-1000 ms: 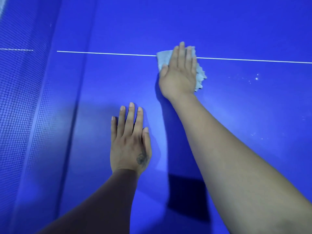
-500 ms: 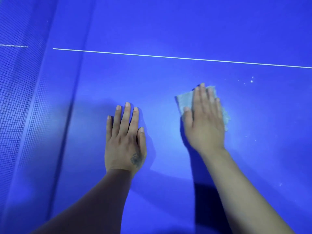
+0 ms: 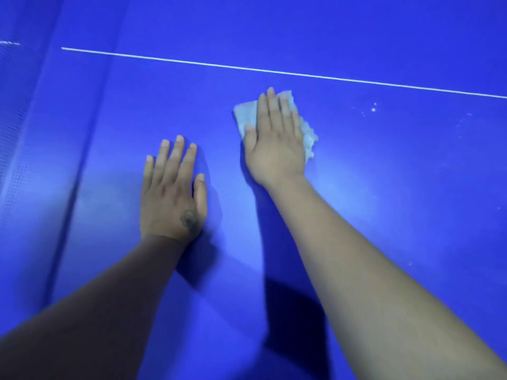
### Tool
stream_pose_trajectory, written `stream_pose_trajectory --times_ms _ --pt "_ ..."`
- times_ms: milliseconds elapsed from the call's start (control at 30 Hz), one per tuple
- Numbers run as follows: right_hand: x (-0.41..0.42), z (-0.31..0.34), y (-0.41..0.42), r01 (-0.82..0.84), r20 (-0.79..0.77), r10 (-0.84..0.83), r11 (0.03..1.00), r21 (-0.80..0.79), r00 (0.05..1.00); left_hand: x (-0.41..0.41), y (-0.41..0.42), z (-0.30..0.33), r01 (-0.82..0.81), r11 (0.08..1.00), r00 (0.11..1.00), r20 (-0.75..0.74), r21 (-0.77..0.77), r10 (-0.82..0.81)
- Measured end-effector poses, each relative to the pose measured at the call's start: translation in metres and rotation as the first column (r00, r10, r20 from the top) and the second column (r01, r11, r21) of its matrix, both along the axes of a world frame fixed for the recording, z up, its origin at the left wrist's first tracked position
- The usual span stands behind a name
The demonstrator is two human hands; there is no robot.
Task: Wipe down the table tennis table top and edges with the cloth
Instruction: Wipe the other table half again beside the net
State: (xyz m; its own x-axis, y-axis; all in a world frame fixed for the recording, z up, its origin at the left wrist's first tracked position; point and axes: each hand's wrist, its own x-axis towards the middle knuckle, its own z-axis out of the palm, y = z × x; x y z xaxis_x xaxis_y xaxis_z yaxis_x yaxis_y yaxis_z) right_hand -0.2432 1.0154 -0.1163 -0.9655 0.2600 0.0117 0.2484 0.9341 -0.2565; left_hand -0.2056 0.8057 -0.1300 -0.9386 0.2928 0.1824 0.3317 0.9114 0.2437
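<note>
Blue table (image 3: 356, 215) is filling the view, a white line (image 3: 301, 74) crossing it on the far side and a net (image 3: 16, 119) standing at the left edge. Near the line, a pale cloth (image 3: 245, 116) is lying flat on the top, its long axis running from the upper left down to a ragged right edge. Pressing on it is the right hand (image 3: 277, 144), palm down, fingers straight and together, pointing away from the person. Just beside it, the left hand (image 3: 171, 193) is resting flat on the bare top, fingers straight and slightly spread, holding nothing. White specks (image 3: 373, 108) are lying right of the cloth.
</note>
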Motion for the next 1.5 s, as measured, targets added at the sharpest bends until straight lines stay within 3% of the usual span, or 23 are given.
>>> stream_pose_trajectory --times_ms 167,300,400,533,667,800,933,1067,1267,1500 --pt "0.098 -0.004 0.037 0.018 -0.019 -0.018 1.000 0.020 1.000 0.004 0.043 0.014 -0.148 0.988 0.985 0.092 0.047 0.143" --pt "0.141 -0.003 0.093 0.188 0.021 -0.189 0.981 0.048 0.982 0.019 0.104 0.013 0.056 0.997 0.993 0.104 -0.060 -0.049" --pt "0.141 -0.004 0.137 0.354 0.036 -0.356 0.934 0.054 0.934 0.019 0.108 0.004 0.069 0.991 0.996 0.072 -0.118 -0.060" --pt "0.077 -0.005 0.168 0.502 0.062 -0.504 0.864 0.037 0.862 0.017 0.107 0.006 0.064 0.993 0.997 0.038 -0.097 -0.061" --pt "-0.008 -0.004 0.172 0.491 0.088 -0.491 0.871 0.022 0.867 0.018 0.108 0.006 0.050 0.995 0.998 0.047 -0.087 -0.046" --pt "-0.061 0.000 0.128 0.307 0.090 -0.306 0.952 -0.002 0.948 0.016 0.109 0.005 0.054 0.993 0.996 0.069 -0.102 -0.047" --pt "-0.034 -0.001 0.075 0.085 0.018 -0.085 0.996 0.000 0.996 0.016 0.108 0.003 0.026 0.997 0.997 0.081 -0.074 -0.020" --pt "0.040 -0.005 0.060 -0.019 -0.026 0.019 1.000 -0.002 0.999 0.016 0.107 0.001 0.023 0.996 0.996 0.086 -0.081 -0.016" --pt "0.105 0.001 0.102 0.172 0.025 -0.173 0.985 0.024 0.985 0.016 0.108 0.001 0.041 0.993 0.996 0.080 -0.114 -0.031" --pt "0.009 -0.002 0.132 0.431 0.045 -0.430 0.902 -0.019 0.902 0.016 0.108 0.000 0.026 0.995 0.997 0.081 -0.091 -0.019"
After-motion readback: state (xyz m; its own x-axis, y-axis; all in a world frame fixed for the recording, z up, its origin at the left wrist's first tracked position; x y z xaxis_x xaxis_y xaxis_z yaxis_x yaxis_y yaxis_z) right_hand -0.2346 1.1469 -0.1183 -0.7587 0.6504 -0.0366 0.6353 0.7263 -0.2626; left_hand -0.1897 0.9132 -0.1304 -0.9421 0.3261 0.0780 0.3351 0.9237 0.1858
